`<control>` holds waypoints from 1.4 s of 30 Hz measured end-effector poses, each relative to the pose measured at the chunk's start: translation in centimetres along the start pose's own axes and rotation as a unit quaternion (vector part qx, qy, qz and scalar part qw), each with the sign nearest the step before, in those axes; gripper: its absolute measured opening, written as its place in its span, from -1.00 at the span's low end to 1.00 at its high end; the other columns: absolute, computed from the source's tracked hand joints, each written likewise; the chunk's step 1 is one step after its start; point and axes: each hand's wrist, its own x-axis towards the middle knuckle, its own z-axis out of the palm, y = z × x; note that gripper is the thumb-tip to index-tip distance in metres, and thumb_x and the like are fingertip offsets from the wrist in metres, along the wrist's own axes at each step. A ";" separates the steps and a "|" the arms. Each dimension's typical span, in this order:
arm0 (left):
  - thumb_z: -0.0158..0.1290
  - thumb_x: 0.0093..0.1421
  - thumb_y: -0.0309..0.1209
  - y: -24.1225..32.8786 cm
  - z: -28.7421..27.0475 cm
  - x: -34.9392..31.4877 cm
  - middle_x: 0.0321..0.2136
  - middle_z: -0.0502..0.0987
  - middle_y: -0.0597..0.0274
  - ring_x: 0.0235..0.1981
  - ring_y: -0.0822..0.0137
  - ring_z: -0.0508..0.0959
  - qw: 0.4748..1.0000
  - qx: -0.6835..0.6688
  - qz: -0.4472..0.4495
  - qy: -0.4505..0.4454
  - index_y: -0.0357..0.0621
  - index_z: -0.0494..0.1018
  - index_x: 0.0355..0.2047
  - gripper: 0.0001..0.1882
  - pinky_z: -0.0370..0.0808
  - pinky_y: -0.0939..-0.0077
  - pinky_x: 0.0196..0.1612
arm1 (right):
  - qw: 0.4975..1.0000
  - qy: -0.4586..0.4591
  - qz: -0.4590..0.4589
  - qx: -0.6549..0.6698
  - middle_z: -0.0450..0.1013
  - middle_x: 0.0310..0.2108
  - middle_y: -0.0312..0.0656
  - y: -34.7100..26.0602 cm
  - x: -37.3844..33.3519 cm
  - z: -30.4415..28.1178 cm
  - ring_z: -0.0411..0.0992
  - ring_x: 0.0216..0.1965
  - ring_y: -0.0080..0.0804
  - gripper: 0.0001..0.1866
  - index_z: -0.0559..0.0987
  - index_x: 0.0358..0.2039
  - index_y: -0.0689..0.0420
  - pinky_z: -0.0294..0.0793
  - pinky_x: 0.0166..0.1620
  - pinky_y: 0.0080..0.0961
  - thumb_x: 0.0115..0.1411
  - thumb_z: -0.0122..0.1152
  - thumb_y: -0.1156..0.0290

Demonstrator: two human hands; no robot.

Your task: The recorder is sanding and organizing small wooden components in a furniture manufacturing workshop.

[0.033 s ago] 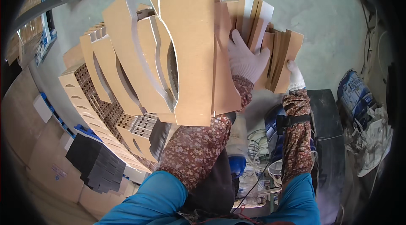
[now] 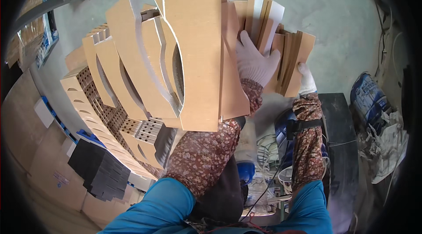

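My left hand (image 2: 257,61), in a white knit glove, reaches past a tall tan board (image 2: 195,49) with a curved side. Its thumb and a finger are spread apart against narrow boards with white edges (image 2: 272,16); the rest of its fingers are hard to make out. On the right, my right hand (image 2: 306,78), also gloved, is closed on the near end of a small bundle of tan boards (image 2: 294,64), thumb in front and its other fingers hidden. A reddish-tan curved board (image 2: 233,67) stands between the tall board and my left hand.
More curved boards (image 2: 132,53) lean in a row at left, beside a long stack of boards with rows of holes (image 2: 105,97). Dark blocks (image 2: 96,170) lie at lower left. A black box (image 2: 343,133) stands by my right forearm, with a blue-and-white sack (image 2: 369,97) beyond. Cables hang below.
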 end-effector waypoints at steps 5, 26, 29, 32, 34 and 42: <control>0.31 -0.04 -0.01 0.5 -1.0 1.3 0.18 0.15 -0.44 0.23 -0.42 0.23 0.992 -0.117 -0.020 0.045 -0.60 -0.04 0.31 0.17 0.30 -0.06 0.29 | 1.000 0.028 0.001 0.004 0.52 0.11 -0.02 0.1 0.1 0.0 0.54 0.08 -0.13 -0.22 0.38 0.28 0.24 0.58 0.14 -0.13 0.15 0.42 0.11; 0.33 -0.11 0.10 1.3 0.1 1.5 0.07 0.29 -0.28 0.14 -0.26 0.33 0.999 0.049 0.012 -0.019 -0.44 0.20 0.08 -0.01 0.36 -0.12 0.19 | 0.995 -0.045 0.035 0.078 0.51 0.12 -0.01 0.1 0.7 0.1 0.56 0.05 -0.09 -0.23 0.36 0.28 0.23 0.62 0.11 -0.07 0.15 0.44 0.18; 0.34 -0.13 0.12 1.2 0.3 1.5 0.04 0.31 -0.25 0.12 -0.23 0.34 0.996 0.076 0.034 -0.023 -0.47 0.19 0.13 0.06 0.38 -0.09 0.17 | 0.995 -0.029 0.017 0.099 0.51 0.12 0.00 0.6 0.7 -0.3 0.56 0.04 -0.06 -0.24 0.35 0.29 0.24 0.62 0.10 -0.04 0.16 0.41 0.19; 0.36 -0.16 0.14 1.1 0.6 1.8 0.02 0.31 -0.22 0.10 -0.22 0.34 0.996 0.078 0.037 0.004 -0.52 0.16 0.21 0.16 0.37 -0.05 0.18 | 0.993 -0.026 0.006 0.114 0.50 0.14 0.01 1.1 0.8 -1.0 0.55 0.07 -0.04 -0.26 0.34 0.30 0.24 0.60 0.13 -0.04 0.20 0.39 0.19; 0.37 -0.18 0.13 1.0 0.7 2.0 -0.01 0.32 -0.20 0.10 -0.21 0.33 0.995 0.090 0.037 0.002 -0.48 0.19 0.18 0.13 0.33 -0.05 0.21 | 0.989 0.066 -0.031 0.128 0.48 0.17 0.02 1.4 0.9 -1.4 0.52 0.10 -0.02 -0.26 0.33 0.31 0.23 0.58 0.16 -0.03 0.23 0.38 0.17; 0.39 -0.18 0.12 0.9 -0.1 2.8 0.03 0.28 -0.21 0.15 -0.21 0.27 0.996 0.007 0.051 -0.076 -0.44 0.20 0.20 0.12 0.27 -0.07 0.26 | 0.979 -0.065 -0.045 0.186 0.46 0.20 0.02 2.4 0.6 -1.2 0.49 0.17 -0.03 -0.21 0.31 0.33 0.22 0.53 0.22 -0.04 0.23 0.39 0.10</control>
